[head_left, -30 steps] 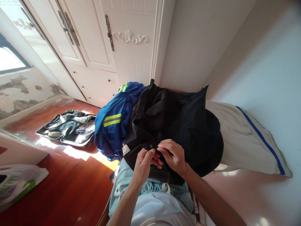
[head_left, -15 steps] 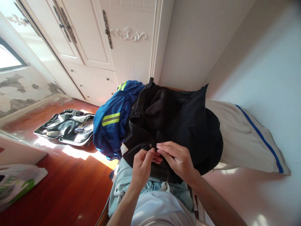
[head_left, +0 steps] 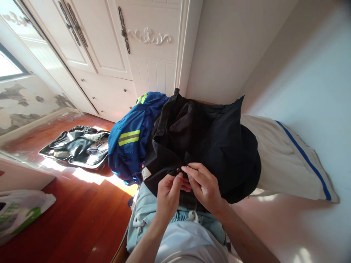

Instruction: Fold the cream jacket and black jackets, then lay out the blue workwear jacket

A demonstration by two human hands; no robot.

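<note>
A black garment [head_left: 214, 142] lies spread in front of me, its near edge over my lap. My left hand [head_left: 169, 190] pinches that edge, thumb on top, just below a small round snap button [head_left: 178, 170]. Close beside it, the fingertips of my right hand [head_left: 204, 184] are pinched on the same black cloth. What lies between the fingertips is too small to make out. A white label [head_left: 146, 173] shows at the garment's left edge.
Blue clothing [head_left: 128, 142] with reflective stripes lies left of the garment, and beige cloth with a blue stripe [head_left: 296, 164] to its right. An open suitcase [head_left: 74, 160] and a plastic bag [head_left: 24, 212] are on the wooden floor. A white wardrobe [head_left: 106, 47] stands behind.
Both hands keep their pinch on the black cloth. The right fingers have bent more and shifted slightly, and the snap button has moved a little to the right.
</note>
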